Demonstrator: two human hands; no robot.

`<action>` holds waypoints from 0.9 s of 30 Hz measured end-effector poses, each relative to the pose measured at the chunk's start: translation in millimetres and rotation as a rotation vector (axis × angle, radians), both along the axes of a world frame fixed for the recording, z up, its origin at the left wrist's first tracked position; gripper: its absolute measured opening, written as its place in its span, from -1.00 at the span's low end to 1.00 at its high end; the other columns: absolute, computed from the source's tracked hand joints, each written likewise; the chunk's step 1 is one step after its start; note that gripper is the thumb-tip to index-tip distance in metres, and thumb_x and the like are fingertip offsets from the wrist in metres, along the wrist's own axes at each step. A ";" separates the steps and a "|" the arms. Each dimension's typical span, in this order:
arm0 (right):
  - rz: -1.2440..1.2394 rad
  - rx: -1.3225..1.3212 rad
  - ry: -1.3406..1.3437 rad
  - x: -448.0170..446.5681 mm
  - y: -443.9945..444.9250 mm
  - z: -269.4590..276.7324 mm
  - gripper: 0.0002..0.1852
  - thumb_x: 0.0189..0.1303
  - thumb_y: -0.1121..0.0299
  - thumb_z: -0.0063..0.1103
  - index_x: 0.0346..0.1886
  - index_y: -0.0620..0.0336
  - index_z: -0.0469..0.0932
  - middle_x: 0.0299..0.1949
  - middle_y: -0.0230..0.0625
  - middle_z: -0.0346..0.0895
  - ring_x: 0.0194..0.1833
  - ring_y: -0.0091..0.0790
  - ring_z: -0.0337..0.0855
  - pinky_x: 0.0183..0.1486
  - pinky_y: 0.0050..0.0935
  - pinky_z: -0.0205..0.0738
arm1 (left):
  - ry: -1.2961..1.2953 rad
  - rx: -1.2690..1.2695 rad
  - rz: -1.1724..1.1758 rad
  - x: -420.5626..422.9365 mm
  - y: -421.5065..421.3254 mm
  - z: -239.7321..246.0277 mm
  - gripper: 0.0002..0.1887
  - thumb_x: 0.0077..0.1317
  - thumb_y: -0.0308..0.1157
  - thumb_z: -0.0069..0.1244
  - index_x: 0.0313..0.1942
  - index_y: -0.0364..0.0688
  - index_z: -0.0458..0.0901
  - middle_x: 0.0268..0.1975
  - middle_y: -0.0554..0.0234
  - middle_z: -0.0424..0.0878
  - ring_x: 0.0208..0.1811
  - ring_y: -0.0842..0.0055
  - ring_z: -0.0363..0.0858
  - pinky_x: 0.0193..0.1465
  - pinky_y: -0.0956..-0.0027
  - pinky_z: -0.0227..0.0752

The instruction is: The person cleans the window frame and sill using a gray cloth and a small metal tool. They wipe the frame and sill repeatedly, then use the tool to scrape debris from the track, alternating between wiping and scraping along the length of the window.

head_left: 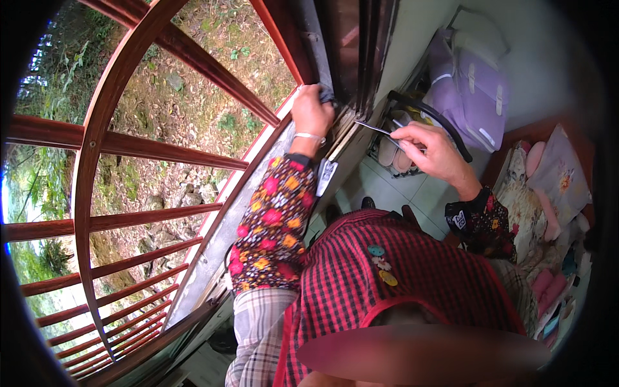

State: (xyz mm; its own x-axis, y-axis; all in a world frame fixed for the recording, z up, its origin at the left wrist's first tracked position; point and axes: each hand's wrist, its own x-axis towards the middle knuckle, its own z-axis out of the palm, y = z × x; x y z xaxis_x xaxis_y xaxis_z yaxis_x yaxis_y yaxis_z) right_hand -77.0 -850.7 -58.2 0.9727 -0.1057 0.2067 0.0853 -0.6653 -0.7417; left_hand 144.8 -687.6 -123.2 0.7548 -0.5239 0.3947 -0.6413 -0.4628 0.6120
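My left hand (312,112) is closed around a dark cloth (327,95), pressed at the window ledge beside the lower corner of the red-brown frame. A pale band circles that wrist. Between the thumb and fingers of my right hand (430,150) is a thin dark metal tool (375,127), its tip at the edge of the sliding window track (342,129). What kind of tool it is, I cannot tell. A small white packet or tag with print (327,175) lies by the track, beside my left forearm.
Red-brown window bars (193,65) stand on the left, with a leafy slope outside. Right of the window, a black wire basket (411,169) holds slippers. A purple bag (471,92) leans behind it. Clothes (527,208) are piled at the right.
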 end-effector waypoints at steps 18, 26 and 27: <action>-0.185 0.209 0.051 -35.2 -23.0 -14.7 -0.78 0.25 0.66 0.12 -0.07 0.31 0.62 -0.33 -0.35 0.58 -0.40 -0.61 0.52 -0.35 -0.60 0.43 | -0.277 0.247 -0.495 -11.9 23.8 10.0 -0.61 -0.09 -0.56 0.09 -0.15 -0.20 0.59 -0.20 0.07 0.55 -0.16 0.11 0.52 -0.07 0.12 0.48; -0.213 0.224 -0.002 -44.1 -17.3 -17.4 -0.79 0.26 0.65 0.13 -0.07 0.31 0.62 -0.32 -0.35 0.59 -0.39 -0.61 0.54 -0.34 -0.59 0.45 | -0.226 -0.203 -0.111 4.0 64.1 37.4 -0.64 0.05 -0.67 -0.01 -0.10 -0.28 0.62 -0.09 0.00 0.61 -0.05 0.13 0.59 0.04 0.21 0.50; -0.209 0.213 0.002 -44.3 -16.7 -18.0 -0.79 0.26 0.65 0.13 -0.06 0.31 0.62 -0.32 -0.34 0.60 -0.39 -0.61 0.54 -0.34 -0.59 0.45 | -0.194 -0.160 -0.155 -2.6 64.9 35.8 -0.62 0.05 -0.66 0.01 -0.07 -0.28 0.63 -0.06 0.00 0.61 -0.02 0.12 0.59 0.08 0.19 0.48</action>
State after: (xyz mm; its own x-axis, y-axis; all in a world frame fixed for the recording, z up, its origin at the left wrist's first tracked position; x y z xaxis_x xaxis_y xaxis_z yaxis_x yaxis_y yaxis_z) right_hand -121.3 -867.4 -76.2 0.9255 -0.3448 0.1564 -0.0389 -0.4975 -0.8666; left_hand 142.2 -622.7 -87.4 0.5730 -0.5465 0.6108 -0.8090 -0.2580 0.5282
